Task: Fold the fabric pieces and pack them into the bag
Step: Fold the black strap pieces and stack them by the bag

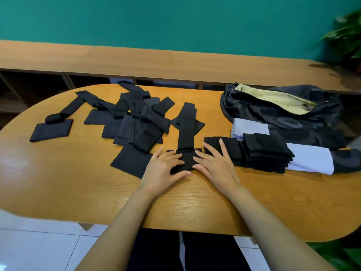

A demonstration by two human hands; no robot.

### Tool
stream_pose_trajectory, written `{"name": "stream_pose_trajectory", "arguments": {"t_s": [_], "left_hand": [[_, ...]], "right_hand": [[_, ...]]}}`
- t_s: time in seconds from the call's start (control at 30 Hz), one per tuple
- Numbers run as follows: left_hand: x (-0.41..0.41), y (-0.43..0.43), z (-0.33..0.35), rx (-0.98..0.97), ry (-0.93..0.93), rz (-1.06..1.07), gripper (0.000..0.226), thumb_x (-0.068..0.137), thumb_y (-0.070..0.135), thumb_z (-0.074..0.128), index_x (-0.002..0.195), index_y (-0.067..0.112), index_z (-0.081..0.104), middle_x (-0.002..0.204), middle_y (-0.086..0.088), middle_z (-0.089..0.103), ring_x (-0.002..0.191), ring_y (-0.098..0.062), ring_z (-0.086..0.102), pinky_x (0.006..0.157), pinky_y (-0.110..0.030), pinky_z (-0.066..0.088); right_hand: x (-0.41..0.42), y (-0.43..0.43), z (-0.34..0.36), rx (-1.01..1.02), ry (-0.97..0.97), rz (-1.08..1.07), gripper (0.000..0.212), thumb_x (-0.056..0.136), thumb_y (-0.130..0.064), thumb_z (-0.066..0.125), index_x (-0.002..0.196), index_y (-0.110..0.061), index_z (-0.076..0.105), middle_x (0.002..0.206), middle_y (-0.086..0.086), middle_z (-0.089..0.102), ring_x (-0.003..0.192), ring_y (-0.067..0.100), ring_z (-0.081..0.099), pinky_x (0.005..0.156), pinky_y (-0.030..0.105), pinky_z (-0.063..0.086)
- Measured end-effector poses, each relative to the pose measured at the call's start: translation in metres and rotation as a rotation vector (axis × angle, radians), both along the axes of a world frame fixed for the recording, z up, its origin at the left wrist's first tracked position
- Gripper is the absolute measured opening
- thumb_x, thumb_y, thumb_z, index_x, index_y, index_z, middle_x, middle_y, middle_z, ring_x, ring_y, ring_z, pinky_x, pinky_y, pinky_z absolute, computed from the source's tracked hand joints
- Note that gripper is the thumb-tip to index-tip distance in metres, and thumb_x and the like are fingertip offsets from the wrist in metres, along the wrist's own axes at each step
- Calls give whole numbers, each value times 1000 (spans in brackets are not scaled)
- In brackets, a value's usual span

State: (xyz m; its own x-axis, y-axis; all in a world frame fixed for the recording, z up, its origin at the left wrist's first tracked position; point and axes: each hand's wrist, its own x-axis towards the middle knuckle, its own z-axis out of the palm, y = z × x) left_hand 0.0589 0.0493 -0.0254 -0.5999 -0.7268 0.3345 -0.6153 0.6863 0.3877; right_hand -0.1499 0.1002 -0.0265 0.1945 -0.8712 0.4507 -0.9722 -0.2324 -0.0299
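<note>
A long black fabric strip [187, 130] lies across the table's middle, its near end folded into a small wad [185, 159]. My left hand [163, 169] and my right hand [216, 165] lie flat on that wad from either side, fingers straight, pressing it down. Several unfolded black pieces [134, 118] are heaped to the left. A stack of folded black pieces [267, 153] sits just right of my right hand. The dark bag [283, 114] with a pale yellow lining lies open at the right.
The oval wooden table [78, 188] has a flat black square [51, 131] at its far left and another [130, 161] beside my left hand. Light lilac cloth [310, 159] lies under the folded stack. A wooden shelf [156, 61] and a plant [345, 36] stand behind.
</note>
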Motion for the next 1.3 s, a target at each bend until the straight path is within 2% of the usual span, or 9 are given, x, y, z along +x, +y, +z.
{"name": "stream_pose_trajectory", "arguments": {"t_s": [0.23, 0.4, 0.57, 0.67, 0.83, 0.93, 1.1, 1.2, 1.3], "left_hand": [[12, 13, -2, -111, 41, -50, 35, 92, 41, 53, 114, 19, 71, 119, 3, 69, 121, -13, 58, 118, -32, 17], [27, 21, -4, -97, 141, -24, 36, 94, 40, 48, 113, 20, 72, 114, 7, 71, 116, -7, 60, 116, -33, 25], [38, 32, -5, -66, 269, -18, 39, 90, 47, 57, 112, 20, 73, 110, 12, 71, 107, 3, 62, 116, -31, 28], [47, 39, -6, -31, 300, -32, 43, 84, 50, 63, 113, 20, 72, 114, 13, 69, 112, 7, 58, 117, -29, 26], [54, 42, -6, 56, 322, -45, 34, 85, 40, 62, 112, 23, 71, 115, 14, 69, 112, 6, 59, 112, -33, 32], [54, 41, -5, 69, 329, -37, 29, 85, 28, 65, 114, 26, 70, 113, 20, 69, 107, 5, 61, 108, -34, 37], [44, 49, 6, 222, 478, 105, 27, 79, 40, 67, 106, 40, 66, 95, 30, 66, 94, 2, 61, 86, -16, 47], [34, 49, 7, 305, 551, 196, 41, 78, 22, 76, 115, 30, 62, 84, 18, 69, 83, 0, 65, 82, -16, 52], [28, 46, 10, 341, 557, 262, 64, 78, 13, 79, 133, 27, 49, 83, 9, 68, 78, 0, 66, 82, -6, 46]], "right_hand": [[-1, 9, 1, -15, -128, 82, 58, 103, -51, 27, 104, -19, 77, 110, -7, 73, 129, 13, 51, 122, 43, 6], [0, 23, -1, 74, -89, 149, 58, 93, -65, 42, 122, -22, 68, 128, -9, 64, 135, 10, 43, 122, 45, 8], [7, 34, -5, -38, -149, 149, 31, 87, -35, 64, 113, -20, 72, 115, -8, 71, 120, 12, 58, 120, 48, 18], [10, 43, -8, -51, -234, 156, 32, 79, -20, 76, 111, -18, 72, 110, -8, 72, 112, 10, 62, 119, 48, 22], [10, 54, -4, -16, -352, 126, 28, 87, -32, 61, 109, -20, 73, 105, -8, 73, 103, 7, 65, 114, 47, 32], [11, 56, -1, 39, -408, 118, 27, 84, -27, 67, 109, -20, 73, 106, -7, 73, 102, 5, 65, 112, 46, 35], [15, 61, 7, 183, -673, 7, 32, 86, -27, 66, 116, -37, 61, 115, -24, 59, 123, 1, 46, 109, 32, 35], [20, 58, 12, 194, -808, -98, 45, 85, -30, 69, 124, -43, 50, 100, -15, 63, 99, 1, 59, 89, 8, 43], [25, 51, 14, 172, -761, -189, 56, 85, -34, 69, 136, -35, 47, 85, -12, 64, 89, 6, 59, 87, 13, 43]]}}
